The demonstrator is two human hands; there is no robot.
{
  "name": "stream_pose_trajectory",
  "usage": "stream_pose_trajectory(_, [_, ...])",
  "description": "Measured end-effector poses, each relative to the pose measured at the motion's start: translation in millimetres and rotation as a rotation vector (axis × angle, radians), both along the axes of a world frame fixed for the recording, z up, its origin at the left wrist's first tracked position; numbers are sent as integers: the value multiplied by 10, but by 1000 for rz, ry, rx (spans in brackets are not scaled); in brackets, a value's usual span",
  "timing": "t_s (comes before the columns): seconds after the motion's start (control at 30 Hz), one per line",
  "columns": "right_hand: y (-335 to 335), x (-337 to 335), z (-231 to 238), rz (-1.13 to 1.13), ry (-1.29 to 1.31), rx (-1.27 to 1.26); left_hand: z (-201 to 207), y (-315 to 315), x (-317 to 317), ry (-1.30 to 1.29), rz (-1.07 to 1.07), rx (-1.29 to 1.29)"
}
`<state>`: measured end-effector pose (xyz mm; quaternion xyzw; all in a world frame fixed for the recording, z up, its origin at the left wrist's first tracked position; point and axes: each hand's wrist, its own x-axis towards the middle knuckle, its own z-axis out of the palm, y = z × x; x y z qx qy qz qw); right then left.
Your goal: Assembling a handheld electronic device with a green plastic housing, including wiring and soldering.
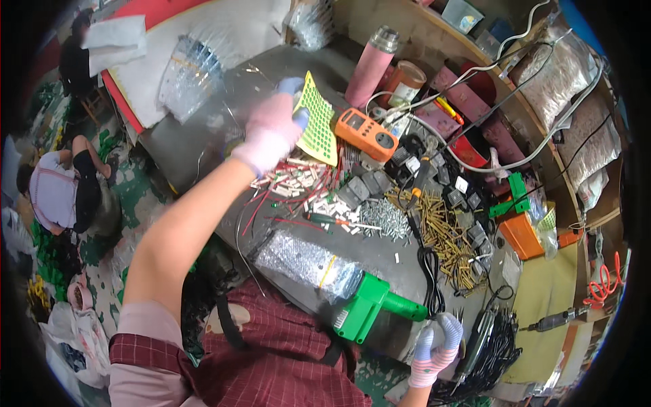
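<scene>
My left hand [268,132], in a pink-and-white glove with blue fingertips, is closed on the edge of a yellow sheet of round green stickers [317,122]. It holds the sheet over the bench, above a pile of white connectors with red wires [291,178]. My right hand [434,356], in a striped glove, is low at the bench's near edge. Its thumb and fingers are parted, and I make out nothing between them. Left of it lies a green plastic tool housing with a handle [366,312], beside a bubble-wrap bundle [298,261].
An orange meter [366,133] and a pink flask [371,64] stand beyond the sheet. Silver screws [385,218], brass-coloured screws [444,234] and black switches [413,152] are heaped mid-bench. A power screwdriver [478,342] lies at right. Another person [57,186] sits at left.
</scene>
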<state>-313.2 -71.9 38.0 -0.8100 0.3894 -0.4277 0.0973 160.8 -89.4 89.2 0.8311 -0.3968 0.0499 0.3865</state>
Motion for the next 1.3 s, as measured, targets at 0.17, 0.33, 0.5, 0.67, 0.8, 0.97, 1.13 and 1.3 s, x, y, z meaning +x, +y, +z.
stream_pose_trajectory(0.17, [-201,550,342,203,-144,166,185,543,-909,633,-557,-742])
stream_pose_trajectory(0.33, [-486,1406,735,541,-526,823,90,1051,-1393,1068,-438,-649])
stream_pose_trajectory(0.5, [-712,1656,666,625,-771,1038,-113,1129,-1381,1057,-641,-597])
stream_pose_trajectory(0.67, [-584,1583,663,541,-700,925,159,1120,-1389,1213,-652,-510])
stream_pose_trajectory(0.8, [-516,1538,627,98,-314,-153,70,1030,-1521,1200,-587,-546])
stream_pose_trajectory(0.97, [-262,1578,933,337,-28,-364,137,994,-1804,1259,-567,-596])
stream_pose_trajectory(1.13, [-318,1617,841,426,-103,-234,111,1007,-1860,1059,-694,-559])
stream_pose_trajectory(1.3, [-339,1614,824,511,-149,-193,161,1029,-1874,697,-630,-476])
